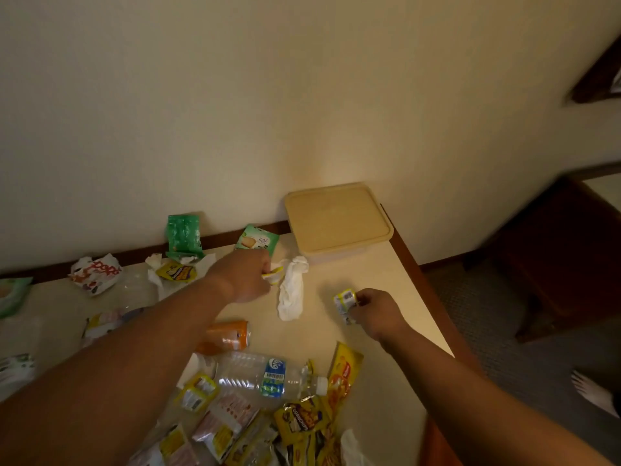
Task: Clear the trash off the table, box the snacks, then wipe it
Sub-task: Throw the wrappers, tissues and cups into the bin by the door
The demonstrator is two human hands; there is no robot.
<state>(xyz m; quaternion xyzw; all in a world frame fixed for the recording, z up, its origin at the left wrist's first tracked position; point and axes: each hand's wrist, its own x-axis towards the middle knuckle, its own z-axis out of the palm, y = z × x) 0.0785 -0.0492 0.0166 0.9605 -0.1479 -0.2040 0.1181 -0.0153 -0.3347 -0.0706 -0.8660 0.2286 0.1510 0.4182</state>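
Note:
My left hand (247,274) reaches across the cream table (376,284) and grips a small yellow-and-white wrapper (274,274) beside a crumpled white tissue (291,290). My right hand (374,309) pinches a small yellow-and-white packet (345,302) just above the table on the right. A beige lidded snack box (337,220) stands shut against the wall at the far right corner. A green biscuit pack (257,242) lies just beyond my left hand.
An orange can (225,336) and a clear water bottle (265,373) lie near me among yellow snack packets (302,418). A green pouch (183,235), a Pops wrapper (95,274) and tissues sit along the wall. The table edge drops off at right to carpet.

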